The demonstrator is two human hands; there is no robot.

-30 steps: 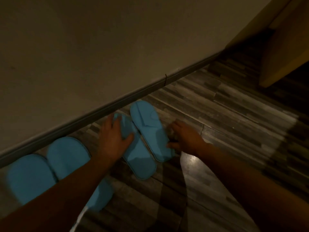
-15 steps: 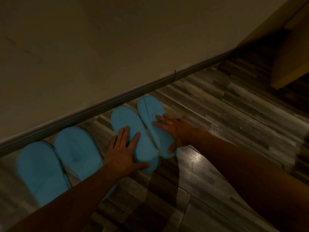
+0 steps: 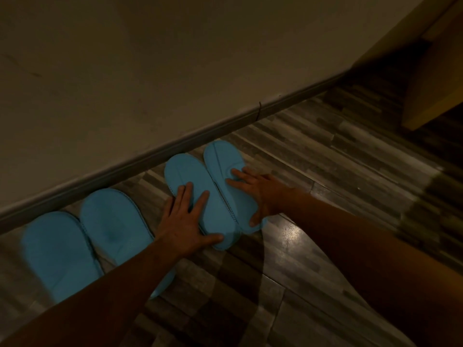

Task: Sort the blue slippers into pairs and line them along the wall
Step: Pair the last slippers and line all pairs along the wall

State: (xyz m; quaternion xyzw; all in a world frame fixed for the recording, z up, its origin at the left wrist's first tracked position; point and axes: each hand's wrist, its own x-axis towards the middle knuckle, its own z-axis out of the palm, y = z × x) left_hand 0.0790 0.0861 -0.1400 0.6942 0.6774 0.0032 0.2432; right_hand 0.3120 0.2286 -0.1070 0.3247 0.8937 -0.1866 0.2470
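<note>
Several blue slippers lie in a row on the dim wood floor, toes toward the baseboard (image 3: 175,144). The left pair, one slipper (image 3: 57,251) beside another (image 3: 115,229), sits close together; my left forearm hides their heels. The right pair touches side by side. My left hand (image 3: 185,221) rests flat, fingers spread, on the inner slipper (image 3: 190,176). My right hand (image 3: 258,194) lies flat on the outer slipper (image 3: 220,156), with its thumb at the heel. Neither hand grips anything.
A plain beige wall (image 3: 175,58) runs diagonally from lower left to upper right. A yellowish door or cabinet panel (image 3: 436,78) stands at the far right. Grey plank flooring (image 3: 313,171) stretches right of the slippers.
The right pair has slid toward the baseboard and straightened. My left hand shifted from the slipper's toe to its heel end, and my right hand moved from beside the outer slipper onto it.
</note>
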